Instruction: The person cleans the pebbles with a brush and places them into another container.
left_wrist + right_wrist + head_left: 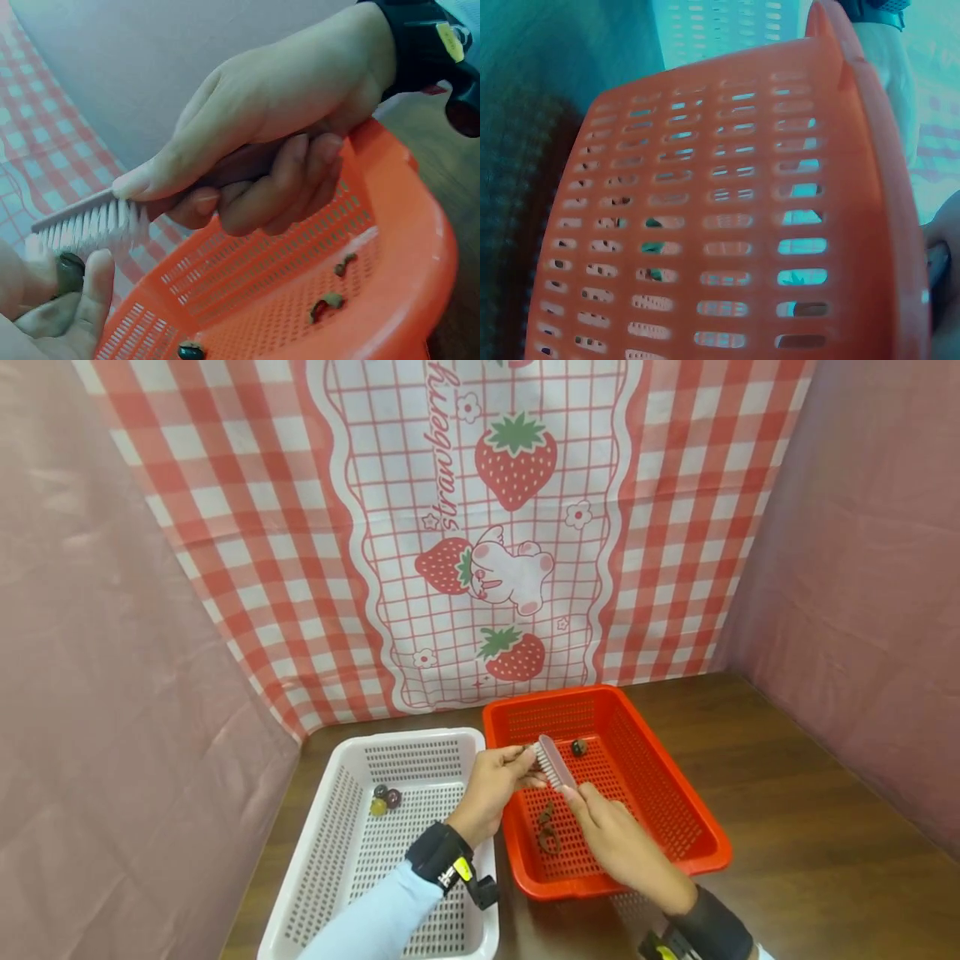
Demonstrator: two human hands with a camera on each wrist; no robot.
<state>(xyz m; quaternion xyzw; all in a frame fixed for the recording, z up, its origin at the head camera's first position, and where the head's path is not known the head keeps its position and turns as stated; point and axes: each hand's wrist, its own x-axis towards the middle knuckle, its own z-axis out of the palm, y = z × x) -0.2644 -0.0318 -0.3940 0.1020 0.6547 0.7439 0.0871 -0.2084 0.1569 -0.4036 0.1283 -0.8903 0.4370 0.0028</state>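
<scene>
My right hand [615,835] grips the handle of a pink-backed brush [556,763] with white bristles. In the left wrist view the bristles touch or nearly touch a small dark, shiny ball [71,271]. Thumb and fingers of my left hand [491,783] pinch that ball; the hand partly covers it. Both hands are above the red basket [667,777]. Inside it lie a dark ball with a brown patch [579,747] and brown crumbly pieces [549,840]. The right wrist view is mostly filled by the basket's slotted side.
To the left stands a white basket [315,852] with three small glossy balls [386,799], one of them yellow. Both baskets rest on a brown wooden table [795,810]. A strawberry-print checked cloth [480,527] hangs behind, and pink cloth hangs at both sides.
</scene>
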